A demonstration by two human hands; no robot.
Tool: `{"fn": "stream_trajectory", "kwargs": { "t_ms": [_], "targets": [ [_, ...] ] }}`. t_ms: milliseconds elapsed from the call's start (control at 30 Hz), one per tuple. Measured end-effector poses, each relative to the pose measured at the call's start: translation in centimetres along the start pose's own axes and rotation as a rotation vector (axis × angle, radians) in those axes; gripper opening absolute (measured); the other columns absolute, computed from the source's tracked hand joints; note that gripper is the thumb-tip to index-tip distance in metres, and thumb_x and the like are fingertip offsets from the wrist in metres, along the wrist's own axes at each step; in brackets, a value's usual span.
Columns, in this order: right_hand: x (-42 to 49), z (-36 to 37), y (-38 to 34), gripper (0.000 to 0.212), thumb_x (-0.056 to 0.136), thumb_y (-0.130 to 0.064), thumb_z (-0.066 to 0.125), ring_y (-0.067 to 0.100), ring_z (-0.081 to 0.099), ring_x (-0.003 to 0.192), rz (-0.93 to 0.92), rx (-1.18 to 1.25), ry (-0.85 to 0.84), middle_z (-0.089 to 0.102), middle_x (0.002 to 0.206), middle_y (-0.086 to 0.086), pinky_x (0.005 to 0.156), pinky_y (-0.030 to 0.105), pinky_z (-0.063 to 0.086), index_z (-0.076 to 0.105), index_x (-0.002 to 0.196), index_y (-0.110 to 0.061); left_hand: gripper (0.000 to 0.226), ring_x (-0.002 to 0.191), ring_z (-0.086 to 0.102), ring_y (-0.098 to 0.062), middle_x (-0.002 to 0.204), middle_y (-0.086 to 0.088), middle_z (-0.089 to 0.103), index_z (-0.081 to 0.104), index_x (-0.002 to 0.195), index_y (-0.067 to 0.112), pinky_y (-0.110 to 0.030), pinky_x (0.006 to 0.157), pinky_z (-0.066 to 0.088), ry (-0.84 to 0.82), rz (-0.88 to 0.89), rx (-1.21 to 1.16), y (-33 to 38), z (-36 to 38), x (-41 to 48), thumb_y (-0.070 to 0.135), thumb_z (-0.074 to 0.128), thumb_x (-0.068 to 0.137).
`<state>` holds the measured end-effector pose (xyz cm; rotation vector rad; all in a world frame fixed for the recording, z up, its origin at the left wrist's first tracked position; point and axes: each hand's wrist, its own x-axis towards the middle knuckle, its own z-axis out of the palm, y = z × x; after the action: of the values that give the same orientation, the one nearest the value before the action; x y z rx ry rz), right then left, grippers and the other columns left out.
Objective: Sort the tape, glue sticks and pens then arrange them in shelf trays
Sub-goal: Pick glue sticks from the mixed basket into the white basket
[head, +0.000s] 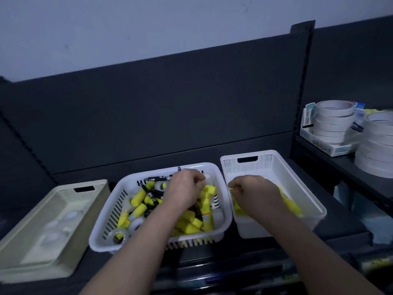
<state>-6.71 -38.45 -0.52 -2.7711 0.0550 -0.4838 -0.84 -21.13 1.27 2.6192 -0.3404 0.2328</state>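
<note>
A white slotted basket (222, 228) in the middle holds mixed yellow glue sticks (138, 198), black pens (156, 178) and clear tape rolls (136, 223). My left hand (185, 188) is down inside it, fingers curled among the glue sticks; what it grips is hidden. My right hand (253, 193) is inside the white tray (276, 161) on the right, fingers closed over a yellow glue stick (236, 206); more yellow glue sticks (291, 204) lie there. A beige tray (27, 267) on the left holds clear tape rolls (71, 216).
All three containers sit on a dark shelf (340, 222) with a dark back panel. On a neighbouring shelf at the right stand stacks of white tape rolls (333, 122) in a cardboard box (325, 145), and a second stack (376, 143).
</note>
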Motion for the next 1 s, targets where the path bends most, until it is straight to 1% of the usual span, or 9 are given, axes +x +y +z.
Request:
{"fn": "stream_trajectory", "kwargs": {
  "t_ms": [167, 267, 433, 533, 633, 733, 833, 933, 1000],
  "targets": [
    [-0.2, 2.0, -5.5, 0.026, 0.088, -0.03, 0.053, 0.016, 0.057, 0.109, -0.106, 0.093, -0.062, 0.067, 0.111, -0.01, 0.083, 0.026, 0.042, 0.067, 0.108, -0.037, 0.012, 0.097, 0.065, -0.018, 0.098, 0.002, 0.073, 0.073, 0.094, 0.024, -0.03, 0.085, 0.051, -0.025, -0.174, 0.039, -7.5, -3.7, -1.5, 0.025, 0.07, 0.082],
    [-0.1, 3.3, -7.7, 0.027, 0.087, -0.028, 0.054, 0.016, 0.056, 0.11, -0.141, 0.112, -0.122, 0.068, 0.111, -0.01, 0.083, 0.026, 0.043, 0.067, 0.109, -0.037, 0.014, 0.096, 0.066, -0.018, 0.097, 0.001, 0.072, 0.071, 0.097, 0.024, -0.032, 0.085, 0.051, -0.048, -0.223, 0.031, -10.4, -4.2, -2.5, 0.023, 0.07, 0.083],
    [0.3, 5.5, -9.6, 0.019, 0.088, -0.035, 0.057, 0.02, 0.059, 0.098, -0.181, 0.025, -0.245, 0.067, 0.1, -0.004, 0.071, 0.028, 0.041, 0.068, 0.102, -0.026, 0.018, 0.098, 0.064, -0.017, 0.104, 0.002, 0.071, 0.071, 0.103, 0.022, -0.031, 0.088, 0.05, -0.069, -0.167, 0.017, -12.2, -4.1, -3.2, 0.024, 0.068, 0.085],
    [0.6, 6.5, -9.8, 0.014, 0.089, -0.025, 0.055, 0.026, 0.062, 0.086, -0.152, -0.034, -0.316, 0.066, 0.089, 0.004, 0.066, 0.031, 0.045, 0.067, 0.094, -0.02, 0.017, 0.093, 0.064, -0.015, 0.096, 0.005, 0.071, 0.071, 0.103, 0.022, -0.03, 0.085, 0.051, -0.076, -0.125, -0.036, -12.4, -4.2, -3.4, 0.022, 0.067, 0.086],
    [0.8, 6.8, -9.5, 0.016, 0.09, -0.027, 0.053, 0.028, 0.062, 0.089, -0.147, -0.035, -0.359, 0.066, 0.092, 0.004, 0.069, 0.033, 0.046, 0.065, 0.097, -0.02, 0.018, 0.086, 0.065, -0.007, 0.086, 0.012, 0.069, 0.072, 0.101, 0.025, -0.028, 0.083, 0.053, -0.114, -0.055, -0.15, -11.9, -4.4, -3.5, 0.022, 0.07, 0.084],
    [0.5, 5.8, -9.1, 0.023, 0.091, -0.041, 0.051, 0.024, 0.06, 0.096, -0.107, 0.011, -0.245, 0.067, 0.097, 0.0, 0.071, 0.032, 0.044, 0.066, 0.101, -0.026, 0.021, 0.083, 0.062, -0.005, 0.087, 0.014, 0.068, 0.072, 0.101, 0.029, -0.025, 0.08, 0.052, -0.188, 0.048, -0.151, -10.7, -4.5, -3.1, 0.027, 0.073, 0.081],
    [0.1, 4.3, -8.3, 0.023, 0.089, -0.035, 0.053, 0.023, 0.056, 0.105, -0.023, -0.043, -0.081, 0.063, 0.109, -0.002, 0.07, 0.03, 0.038, 0.063, 0.11, -0.032, 0.026, 0.092, 0.061, -0.008, 0.102, 0.013, 0.068, 0.071, 0.106, 0.032, -0.027, 0.083, 0.05, -0.341, 0.199, 0.005, -9.3, -4.1, -2.7, 0.031, 0.073, 0.08],
    [-0.5, 3.5, -7.5, 0.02, 0.088, -0.032, 0.053, 0.024, 0.056, 0.102, 0.043, -0.067, -0.041, 0.061, 0.104, -0.001, 0.068, 0.03, 0.036, 0.063, 0.105, -0.03, 0.034, 0.097, 0.061, -0.013, 0.11, 0.007, 0.067, 0.069, 0.112, 0.029, -0.031, 0.086, 0.051, -0.527, 0.251, 0.088, -8.3, -2.7, -2.6, 0.024, 0.074, 0.078],
    [-0.9, 3.6, -7.1, 0.018, 0.087, -0.032, 0.053, 0.024, 0.056, 0.1, 0.066, -0.072, -0.039, 0.061, 0.102, -0.001, 0.067, 0.03, 0.035, 0.062, 0.102, -0.029, 0.037, 0.102, 0.06, -0.016, 0.113, 0.005, 0.066, 0.068, 0.113, 0.029, -0.033, 0.087, 0.051, -0.557, 0.26, 0.135, -8.4, -2.0, -2.4, 0.021, 0.073, 0.077]
  ]
}}
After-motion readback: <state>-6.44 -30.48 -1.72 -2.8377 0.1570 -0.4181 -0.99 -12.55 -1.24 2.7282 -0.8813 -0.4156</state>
